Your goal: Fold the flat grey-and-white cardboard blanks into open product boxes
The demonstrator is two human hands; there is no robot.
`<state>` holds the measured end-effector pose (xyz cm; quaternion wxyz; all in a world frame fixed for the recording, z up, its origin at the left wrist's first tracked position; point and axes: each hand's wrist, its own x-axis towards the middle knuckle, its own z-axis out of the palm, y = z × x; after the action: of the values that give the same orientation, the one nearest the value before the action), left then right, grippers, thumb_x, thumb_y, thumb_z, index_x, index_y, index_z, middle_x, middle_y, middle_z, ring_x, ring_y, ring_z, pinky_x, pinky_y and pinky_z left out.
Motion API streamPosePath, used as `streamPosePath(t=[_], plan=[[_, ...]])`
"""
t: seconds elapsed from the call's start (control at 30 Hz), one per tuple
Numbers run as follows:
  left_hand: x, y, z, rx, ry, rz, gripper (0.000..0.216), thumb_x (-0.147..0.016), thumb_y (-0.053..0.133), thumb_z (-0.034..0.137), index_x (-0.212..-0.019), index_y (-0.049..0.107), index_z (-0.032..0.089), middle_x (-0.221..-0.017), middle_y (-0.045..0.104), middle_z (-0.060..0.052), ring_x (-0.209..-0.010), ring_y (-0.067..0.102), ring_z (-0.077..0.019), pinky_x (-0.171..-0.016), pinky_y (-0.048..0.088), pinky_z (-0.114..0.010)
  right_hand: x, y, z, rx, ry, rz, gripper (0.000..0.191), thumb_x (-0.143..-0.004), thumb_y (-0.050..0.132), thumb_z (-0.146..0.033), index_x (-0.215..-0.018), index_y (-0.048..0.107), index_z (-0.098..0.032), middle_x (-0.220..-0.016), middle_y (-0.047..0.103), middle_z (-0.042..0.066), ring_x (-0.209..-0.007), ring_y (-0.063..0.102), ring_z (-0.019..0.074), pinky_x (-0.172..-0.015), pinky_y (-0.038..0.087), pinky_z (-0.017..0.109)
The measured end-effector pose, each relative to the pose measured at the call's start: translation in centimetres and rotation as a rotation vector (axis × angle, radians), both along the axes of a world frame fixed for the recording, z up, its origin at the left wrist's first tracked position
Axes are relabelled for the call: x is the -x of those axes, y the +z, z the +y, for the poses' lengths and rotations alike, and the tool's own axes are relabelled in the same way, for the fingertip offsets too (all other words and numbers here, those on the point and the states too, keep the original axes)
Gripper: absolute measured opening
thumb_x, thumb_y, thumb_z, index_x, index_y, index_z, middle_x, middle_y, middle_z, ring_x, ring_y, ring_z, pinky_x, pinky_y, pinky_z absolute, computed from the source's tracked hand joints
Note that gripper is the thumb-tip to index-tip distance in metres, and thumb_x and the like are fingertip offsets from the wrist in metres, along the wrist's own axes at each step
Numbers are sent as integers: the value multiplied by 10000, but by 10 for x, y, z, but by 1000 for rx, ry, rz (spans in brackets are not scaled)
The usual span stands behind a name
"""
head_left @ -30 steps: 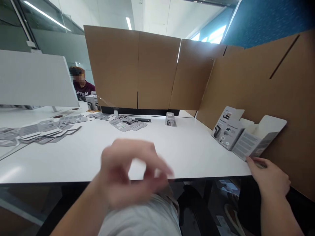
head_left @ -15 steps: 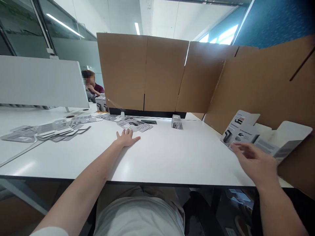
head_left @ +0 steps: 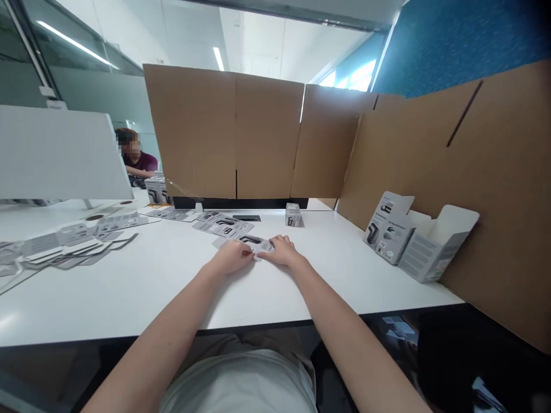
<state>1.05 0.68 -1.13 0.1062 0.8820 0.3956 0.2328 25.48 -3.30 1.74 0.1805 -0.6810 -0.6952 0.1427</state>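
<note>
Bringing both hands together, right hand (head_left: pixel 282 251) gone from open boxes (head_left: pixel 424 258) at frame right. We now have flattened carton (head_left: pixel 260 245) mid-frame on desk (head_left: pixel 344 258): left hand's (head_left: pixel 232 256) fingers curled closed on near edge, right's gripping right end; both hands now on one carton.
</note>
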Motion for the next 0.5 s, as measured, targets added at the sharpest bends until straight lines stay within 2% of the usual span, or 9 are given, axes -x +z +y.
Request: streamPosePath(t=[0.07, 0.13, 0.3, 0.4, 0.5], plan=[[9, -3, 4, 86, -73, -116, 329, -1011, 703, 500, -951, 923, 263, -1007, 904, -110, -957, 818, -344, -920, 592, -446, -2, -17, 7, -12, -42, 10, 867, -959, 907, -707, -1644, 709, -215, -1746, 594, 202, -1680, 443, 440, -1357, 406, 488], [18, -6, 9, 175, -76, -225, 332, -943, 760, 539, -1005, 932, 262, -1047, 914, -105, -987, 833, -354, -950, 609, -457, -9, -28, 10, -21, -71, 29, 904, -944, 896, -741, -1653, 698, -216, -1743, 576, 195, -1662, 438, 426, -1349, 405, 466], [28, -7, 11, 280, -4, -346, 364, -820, 863, 573, -979, 920, 251, -1000, 897, -112, -991, 831, -376, -956, 622, -482, -21, -34, 17, -13, -126, 68, 988, -843, 953, -809, -1601, 732, -216, -1690, 576, 212, -1645, 429, 446, -1331, 421, 495], [17, 13, -6, 250, -24, -372, 390, -883, 856, 627, -934, 896, 243, -898, 845, -97, -856, 763, -314, -798, 571, -423, -21, -36, 22, -4, -163, 97, 907, -804, 999, -773, -1495, 789, -224, -1645, 603, 206, -1641, 444, 444, -1336, 422, 510], [-9, 46, -54, 187, -190, -512, 468, -945, 864, 658, -802, 752, 227, -727, 676, -26, -658, 547, -187, -644, 427, -340, -22, -42, 27, -40, -179, 135, 761, -768, 1047, -682, -1339, 843, -223, -1570, 643, 207, -1591, 503, 457, -1322, 441, 524]])
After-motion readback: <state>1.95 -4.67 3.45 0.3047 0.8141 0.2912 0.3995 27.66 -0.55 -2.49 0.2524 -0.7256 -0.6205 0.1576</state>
